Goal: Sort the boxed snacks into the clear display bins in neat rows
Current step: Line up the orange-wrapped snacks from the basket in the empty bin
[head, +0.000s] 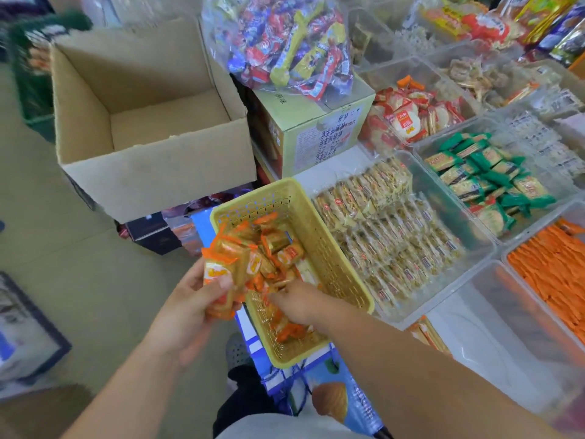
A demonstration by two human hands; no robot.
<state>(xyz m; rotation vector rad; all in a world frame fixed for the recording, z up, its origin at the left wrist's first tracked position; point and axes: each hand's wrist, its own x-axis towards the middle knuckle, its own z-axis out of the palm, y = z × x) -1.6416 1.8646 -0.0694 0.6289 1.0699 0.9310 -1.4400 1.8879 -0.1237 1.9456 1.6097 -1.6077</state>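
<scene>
A tan floor (95, 280) is seen on the left, and a white table (354, 160) is seen on the right. Clear bins (459, 280) are set side by side on the table. One bin is filled with tan bars (389, 223) laid in rows. In the bin behind it, green packs (481, 182) are piled up. Red and white packs (411, 118) are kept in a bin farther back. Orange sticks (550, 274) are lined up in a bin at the right edge. A big open box (152, 172) is seen at the back left. Beside it, a bag of sweets (285, 42) is set on top of a green box (316, 134). A yellow basket (335, 248) is placed just beside the bin of tan bars, on top of a blue bag (332, 394). Orange packs (285, 251) are heaped inside the basket. A bunch of these packs is gripped in the left hand (190, 302), with the fingers and thumb curled round it, at the left rim of the basket. The right hand (300, 302) is held low inside the basket, with its fingers (277, 297) among the packs. It cannot be told if a pack is pinched by them.
</scene>
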